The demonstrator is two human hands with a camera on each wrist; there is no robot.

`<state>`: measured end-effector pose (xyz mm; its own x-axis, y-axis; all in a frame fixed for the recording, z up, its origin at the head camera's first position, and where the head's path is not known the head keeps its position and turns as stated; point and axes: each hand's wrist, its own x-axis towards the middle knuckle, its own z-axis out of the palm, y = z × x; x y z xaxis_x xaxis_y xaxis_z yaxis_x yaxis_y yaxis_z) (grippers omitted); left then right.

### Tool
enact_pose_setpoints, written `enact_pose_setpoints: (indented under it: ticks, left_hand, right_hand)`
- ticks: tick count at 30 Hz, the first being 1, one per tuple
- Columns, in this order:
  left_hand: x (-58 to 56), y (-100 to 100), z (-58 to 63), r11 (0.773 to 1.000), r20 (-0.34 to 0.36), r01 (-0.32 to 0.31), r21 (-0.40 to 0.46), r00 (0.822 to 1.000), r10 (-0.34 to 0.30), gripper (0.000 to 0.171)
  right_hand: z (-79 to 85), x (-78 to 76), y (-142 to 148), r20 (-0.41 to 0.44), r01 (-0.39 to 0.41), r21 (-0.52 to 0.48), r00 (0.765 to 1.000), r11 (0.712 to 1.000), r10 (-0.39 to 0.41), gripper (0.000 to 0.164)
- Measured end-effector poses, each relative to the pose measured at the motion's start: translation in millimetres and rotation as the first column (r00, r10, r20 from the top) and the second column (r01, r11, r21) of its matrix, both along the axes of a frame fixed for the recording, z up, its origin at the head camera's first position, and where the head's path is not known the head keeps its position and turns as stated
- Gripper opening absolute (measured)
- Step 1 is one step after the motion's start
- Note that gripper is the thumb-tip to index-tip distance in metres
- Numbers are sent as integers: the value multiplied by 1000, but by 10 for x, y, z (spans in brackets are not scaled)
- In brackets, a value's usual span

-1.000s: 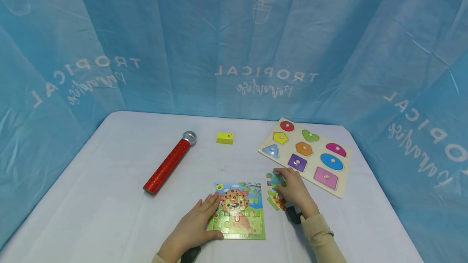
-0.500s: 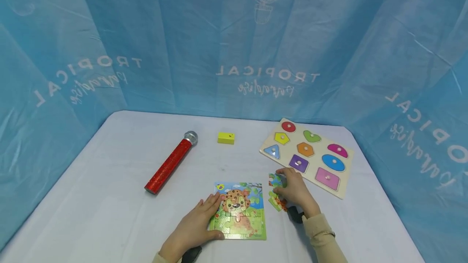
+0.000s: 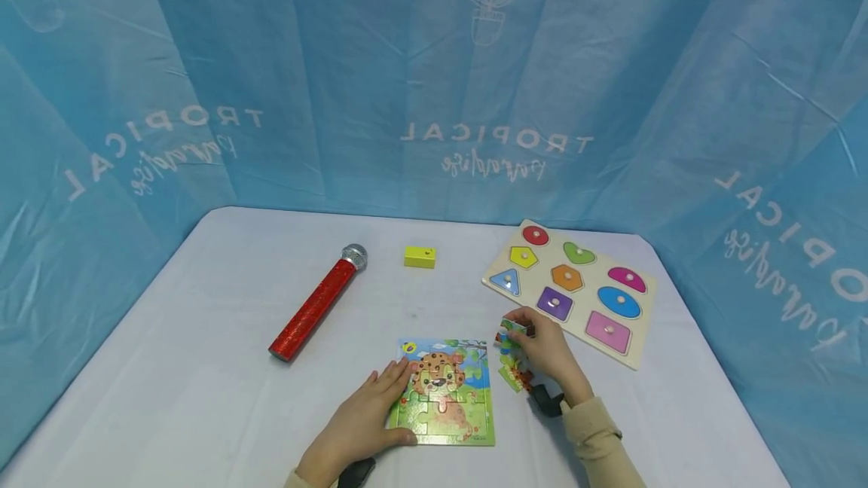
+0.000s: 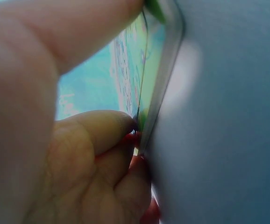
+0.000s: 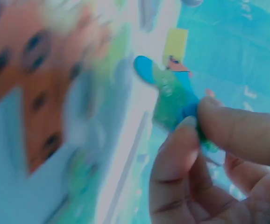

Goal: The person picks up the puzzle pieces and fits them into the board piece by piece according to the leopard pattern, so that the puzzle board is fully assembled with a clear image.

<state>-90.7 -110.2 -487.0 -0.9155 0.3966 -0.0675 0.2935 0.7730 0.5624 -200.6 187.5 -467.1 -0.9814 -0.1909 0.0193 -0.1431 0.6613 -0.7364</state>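
A jigsaw board (image 3: 456, 419) with a spotted cartoon leopard lies flat on the white table. My left hand (image 3: 358, 422) rests along its left side, fingers extended, the thumb at the lower left corner. In the left wrist view the fingertips meet the edge of the jigsaw board (image 4: 154, 74). To the right, my right hand (image 3: 551, 351) pinches a blue and green jigsaw piece (image 5: 170, 100) between thumb and fingers, tilted up off the table. Below that hand lie loose jigsaw pieces (image 3: 512, 376), partly hidden; their exact number is unclear.
A wooden shape-peg board (image 3: 576, 322) lies at the back right, close beyond my right hand. A red microphone (image 3: 313, 309) lies at the left. One small yellow block (image 3: 420, 257) sits at the back. Blue printed cloth (image 3: 434, 81) hangs around the table.
My right hand has lifted and tilted a jigsaw piece that lay flat under its fingers. The left hand stays in place on the board.
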Motion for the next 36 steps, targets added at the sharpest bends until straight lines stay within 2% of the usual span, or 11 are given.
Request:
enact_pose_setpoints:
  ticks: [2,5,8,13,19,28,32,36]
  left_hand:
    - [2,0,1,1000,0,2,1,1000,-2,102]
    - [3,0,4,1000,-5,3,-2,1000,-3,102]
    - [2,3,5,1000,-7,2,-4,1000,-2,102]
    - [-6,3,3,1000,-4,-2,-11,1000,2,102]
    - [-2,7,13,1000,6,0,-10,1000,0,102]
    - [2,2,11,1000,4,3,-12,1000,-3,102]
    - [1,9,21,1000,8,0,-7,1000,0,102]
    - [4,26,28,1000,18,-7,0,1000,7,102]
  right_hand:
    - [37,24,-31,11,-33,-61,999,998,33,18]
    - [79,67,-88,28,-119,-99,992,988,123,18]
    - [90,104,-155,47,-193,-106,979,975,199,17]
    - [38,146,-284,75,-251,-89,963,964,258,15]
    - [-80,158,-403,56,-252,-24,966,967,253,15]
    - [-149,144,-508,-48,-223,114,972,968,229,15]
    - [-160,115,-521,-11,-214,129,976,968,217,18]
    - [-160,64,-437,18,-222,88,975,971,221,19]
